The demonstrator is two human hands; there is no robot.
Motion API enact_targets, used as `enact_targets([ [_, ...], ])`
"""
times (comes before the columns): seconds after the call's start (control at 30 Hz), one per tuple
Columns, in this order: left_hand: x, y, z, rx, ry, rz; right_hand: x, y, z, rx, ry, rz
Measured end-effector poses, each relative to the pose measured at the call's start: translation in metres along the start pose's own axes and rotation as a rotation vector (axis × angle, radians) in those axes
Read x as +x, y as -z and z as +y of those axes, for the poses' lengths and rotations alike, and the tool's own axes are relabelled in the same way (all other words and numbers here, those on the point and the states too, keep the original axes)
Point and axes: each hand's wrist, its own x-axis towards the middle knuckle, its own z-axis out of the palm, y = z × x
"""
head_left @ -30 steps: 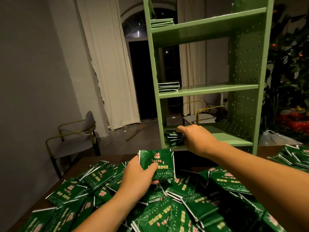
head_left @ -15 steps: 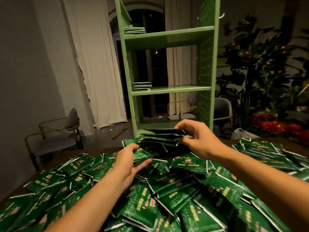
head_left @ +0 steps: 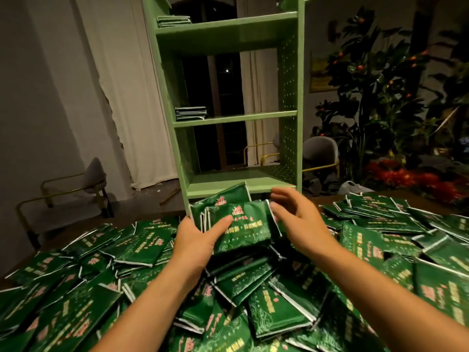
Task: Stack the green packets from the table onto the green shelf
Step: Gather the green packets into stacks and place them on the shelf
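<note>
1. Gathering is the step in hand: the bundle of packets (head_left: 238, 219) that the right hand held alone half a second ago, fanned flat near the shelf's bottom board, is now raised on edge in front of the body, with the left hand brought up to it.
2. The left hand (head_left: 200, 237) grips the bundle, thumb across the front face and fingers behind. The right hand (head_left: 294, 219) has its fingers loosely curled at the bundle's right edge; motion blur hides whether they pinch it or only touch.
3. I judge the bundle is being squared before it goes in, so nothing has been added to the green shelf (head_left: 291, 97) this moment.
4. The bundle sits just above the heap of loose packets (head_left: 279, 313) on the tabletop (head_left: 157, 219), just below the bottom board. Its printed faces look toward the camera, tops up, with the long axis roughly upright and leaning a little right.
5. Small stacks already lie on the middle board (head_left: 190, 113) and top board (head_left: 173, 21).
</note>
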Motion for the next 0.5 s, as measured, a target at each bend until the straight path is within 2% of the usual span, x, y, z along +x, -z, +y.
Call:
enact_targets([
  [0.07, -0.001, -0.002, -0.003, -0.016, -0.06, -0.039, -0.008, -0.009, 0.003, 0.138, -0.172, -0.182],
  [0.13, -0.004, -0.004, -0.013, -0.056, -0.061, -0.11, -0.016, -0.021, 0.014, 0.228, -0.213, -0.289],
  [0.23, -0.001, -0.003, -0.029, -0.063, -0.04, -0.138, -0.017, -0.031, 0.028, 0.245, -0.162, -0.254],
  [0.37, 0.003, -0.004, -0.039, -0.011, -0.089, -0.069, -0.015, -0.033, 0.037, 0.121, -0.073, -0.23],
  [0.5, -0.001, -0.007, -0.045, 0.011, -0.121, -0.088, -0.022, -0.035, 0.039, 0.058, -0.026, -0.25],
])
